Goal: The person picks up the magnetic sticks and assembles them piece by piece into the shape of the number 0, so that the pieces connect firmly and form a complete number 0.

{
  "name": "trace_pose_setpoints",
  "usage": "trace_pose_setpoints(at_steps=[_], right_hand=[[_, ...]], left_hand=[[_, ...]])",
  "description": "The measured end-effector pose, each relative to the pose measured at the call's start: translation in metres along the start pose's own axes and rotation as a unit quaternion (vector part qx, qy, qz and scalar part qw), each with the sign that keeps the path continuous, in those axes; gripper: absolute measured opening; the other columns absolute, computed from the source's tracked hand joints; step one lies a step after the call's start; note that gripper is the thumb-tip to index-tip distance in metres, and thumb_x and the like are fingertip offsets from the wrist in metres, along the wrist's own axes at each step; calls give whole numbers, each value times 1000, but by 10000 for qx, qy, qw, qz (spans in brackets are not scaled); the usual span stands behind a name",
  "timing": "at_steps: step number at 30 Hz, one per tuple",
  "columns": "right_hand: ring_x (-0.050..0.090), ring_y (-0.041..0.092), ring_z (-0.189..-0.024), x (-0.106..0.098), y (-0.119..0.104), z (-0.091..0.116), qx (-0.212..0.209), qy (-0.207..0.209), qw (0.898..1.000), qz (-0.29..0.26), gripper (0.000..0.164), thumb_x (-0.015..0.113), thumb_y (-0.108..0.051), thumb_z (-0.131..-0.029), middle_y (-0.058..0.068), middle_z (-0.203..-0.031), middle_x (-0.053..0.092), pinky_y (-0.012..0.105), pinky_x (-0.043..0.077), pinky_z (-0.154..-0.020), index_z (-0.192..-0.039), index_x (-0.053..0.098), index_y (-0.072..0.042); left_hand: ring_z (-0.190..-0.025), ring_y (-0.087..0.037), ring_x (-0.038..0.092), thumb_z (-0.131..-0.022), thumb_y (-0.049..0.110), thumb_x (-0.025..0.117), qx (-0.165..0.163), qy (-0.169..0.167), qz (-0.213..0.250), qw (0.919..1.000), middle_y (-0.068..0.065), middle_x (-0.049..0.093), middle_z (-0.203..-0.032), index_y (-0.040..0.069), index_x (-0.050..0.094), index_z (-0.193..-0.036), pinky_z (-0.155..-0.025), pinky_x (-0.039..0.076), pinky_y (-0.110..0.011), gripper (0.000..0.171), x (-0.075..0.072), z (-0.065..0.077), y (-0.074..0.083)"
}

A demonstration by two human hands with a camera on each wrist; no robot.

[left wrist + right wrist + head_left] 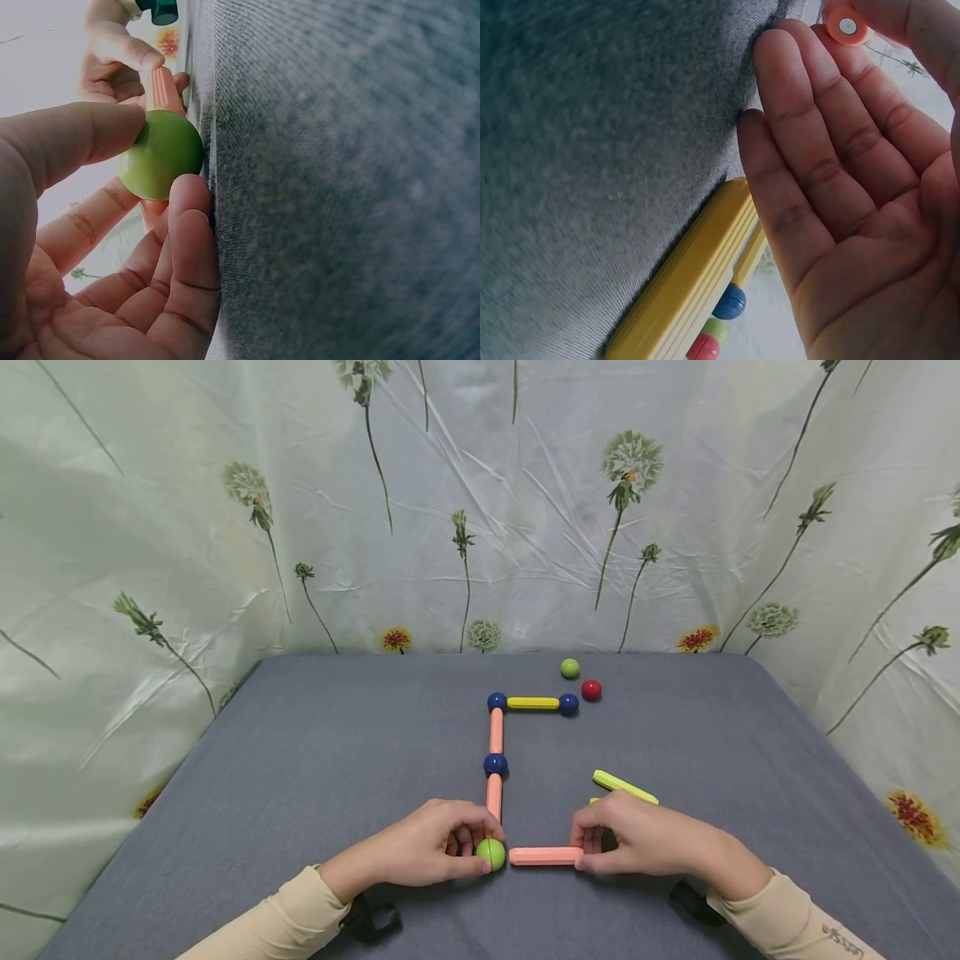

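Note:
My left hand [438,843] pinches a green ball [491,853] between thumb and fingertips, at the near end of a coral rod [494,797]. With thumb and fingers, my right hand [637,833] grips the right end of a second coral rod [546,857]. That rod lies crosswise, its left end close beside the green ball. In the right wrist view its end [847,27] shows a round silvery disc. The upright coral rod continues a chain of blue balls [495,765], another coral rod [497,731] and a yellow rod [532,703] leading right to a further blue ball [568,704].
A loose red ball [592,690] and green ball [570,668] lie past the chain's far right end. Beyond my right hand is a yellow-green rod [626,787], with another yellow piece [595,800] mostly hidden. A flowered curtain [480,510] hangs behind the grey table [337,743].

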State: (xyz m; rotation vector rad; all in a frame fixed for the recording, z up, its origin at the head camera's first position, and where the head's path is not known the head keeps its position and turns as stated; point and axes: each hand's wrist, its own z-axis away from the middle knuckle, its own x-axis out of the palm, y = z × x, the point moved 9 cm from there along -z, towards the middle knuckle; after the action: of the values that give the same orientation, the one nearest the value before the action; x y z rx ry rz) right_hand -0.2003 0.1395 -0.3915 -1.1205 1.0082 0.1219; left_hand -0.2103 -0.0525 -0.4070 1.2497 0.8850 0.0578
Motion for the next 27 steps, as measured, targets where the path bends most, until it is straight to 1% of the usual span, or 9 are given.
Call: trace_pose_setpoints(at_steps=[7, 14, 18, 23, 27], right_hand=[[60, -8, -76, 3, 0, -2, 51, -73, 9999, -68, 8, 76, -25, -101, -22, -84, 65, 21, 57, -71, -95, 72, -29], [59, -8, -76, 4, -1, -3, 51, -90, 9999, -104, 7, 76, -25, -101, -23, -84, 64, 21, 56, -70, -96, 72, -29], [59, -7, -76, 4, 1, -3, 186, -85, 9997, -113, 8, 77, -26, -100, -22, -83, 64, 21, 56, -70, -96, 72, -31], [60, -6, -79, 1, 2, -1, 317, -87, 9994, -122, 4, 79, -30, -100, -20, -87, 66, 21, 56, -72, -100, 75, -30], [62, -5, -82, -5, 3, 2, 332, -63, 9993, -158, 11, 78, -36, -100, -19, -93, 69, 22, 57, -74, -106, 77, -26]], left_hand=[[-76, 2, 60, -100, 21, 79, 23, -7, 25, 10000, 8, 68, -90, 24, 75, -116, -65, 50, -17, 17, 1, 0, 0], [-76, 3, 60, -99, 20, 79, -37, -31, 6, 10000, 10, 68, -90, 27, 74, -115, -65, 50, -17, 18, 2, 0, -2], [-77, 3, 60, -99, 20, 79, -17, -18, 8, 10000, 10, 68, -91, 26, 74, -116, -65, 50, -17, 18, 1, 0, -1], [-77, 2, 60, -100, 22, 79, 38, -10, 12, 10000, 9, 68, -91, 24, 74, -116, -65, 51, -17, 17, 1, 0, 0], [-77, 2, 60, -100, 22, 78, 49, -8, 6, 10000, 8, 68, -91, 24, 75, -116, -65, 51, -17, 16, 1, 1, 1]])
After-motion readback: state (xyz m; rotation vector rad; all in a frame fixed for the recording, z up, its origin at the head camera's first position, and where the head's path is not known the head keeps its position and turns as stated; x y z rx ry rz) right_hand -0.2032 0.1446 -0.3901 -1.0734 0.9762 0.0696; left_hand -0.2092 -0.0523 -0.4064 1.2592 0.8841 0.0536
